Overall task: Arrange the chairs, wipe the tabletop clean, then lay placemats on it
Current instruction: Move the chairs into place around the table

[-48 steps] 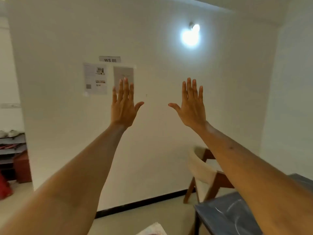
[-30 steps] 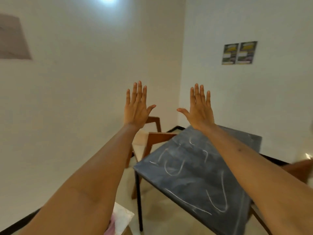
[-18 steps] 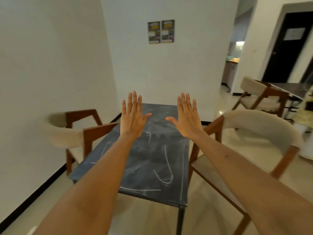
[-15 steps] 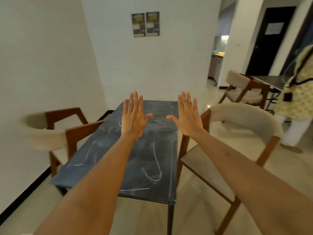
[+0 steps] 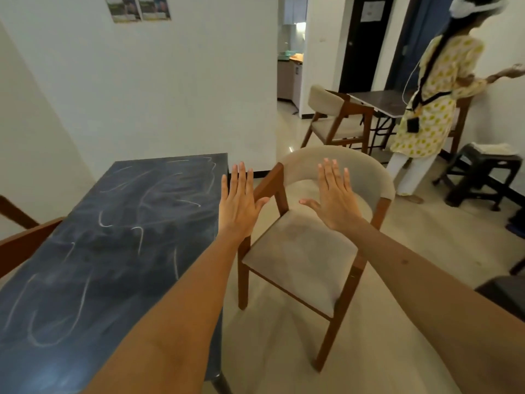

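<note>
left hand [image 5: 238, 204] flat, holding nothing | right hand [image 5: 336, 199] same, fingers straight, in the air | chair [image 5: 305, 251] just right of the chalk-smeared tabletop [image 5: 113, 223], angled away

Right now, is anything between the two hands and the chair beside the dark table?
Nothing visible. The left hand and right hand are held flat and open in the air over the chair, which stands apart from the table; only bare floor lies around it.

table [image 5: 119, 251] dark slate, white chalk scribbles | chair [image 5: 301, 251] beige seat, brown frame
</note>
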The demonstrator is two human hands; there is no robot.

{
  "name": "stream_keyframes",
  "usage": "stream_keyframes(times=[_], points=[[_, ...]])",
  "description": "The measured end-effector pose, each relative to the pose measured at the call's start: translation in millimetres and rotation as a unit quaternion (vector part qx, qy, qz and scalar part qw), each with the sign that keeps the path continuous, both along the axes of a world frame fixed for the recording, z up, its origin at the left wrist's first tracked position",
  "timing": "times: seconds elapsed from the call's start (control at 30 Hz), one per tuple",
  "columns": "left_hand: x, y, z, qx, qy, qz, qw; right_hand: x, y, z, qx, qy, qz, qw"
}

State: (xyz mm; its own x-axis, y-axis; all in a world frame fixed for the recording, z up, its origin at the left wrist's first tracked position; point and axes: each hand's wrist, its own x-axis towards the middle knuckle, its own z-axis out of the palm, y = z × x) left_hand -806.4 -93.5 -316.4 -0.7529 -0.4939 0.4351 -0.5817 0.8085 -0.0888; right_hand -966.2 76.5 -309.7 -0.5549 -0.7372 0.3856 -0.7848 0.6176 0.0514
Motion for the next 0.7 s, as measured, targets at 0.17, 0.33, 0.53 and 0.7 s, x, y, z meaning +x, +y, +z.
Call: stream_keyframes(times=[0.17,0.33,0.53,0.7], points=[[-64.2,10.8,-14.1,0.021,0.005,-0.03,0.999,-54.5,28.0,-18.1,0.011,-0.003,-0.024,1.0],[-119.2,13.6,-33.7,0.036,-0.014,-0.04,0.998,-112.9,43.5,-37.7,0.035,-0.018,-0.047,0.998],[-215.3,17.5,-50.2,0.091,-0.006,-0.033,0.995,-204.2,29.4,-46.9,0.066,-0.046,-0.036,0.996],[-291.9,24.6,-70.2,0.124,-0.02,-0.049,0.991,-283.5,5.5,-43.1,0.074,-0.041,-0.025,0.996]])
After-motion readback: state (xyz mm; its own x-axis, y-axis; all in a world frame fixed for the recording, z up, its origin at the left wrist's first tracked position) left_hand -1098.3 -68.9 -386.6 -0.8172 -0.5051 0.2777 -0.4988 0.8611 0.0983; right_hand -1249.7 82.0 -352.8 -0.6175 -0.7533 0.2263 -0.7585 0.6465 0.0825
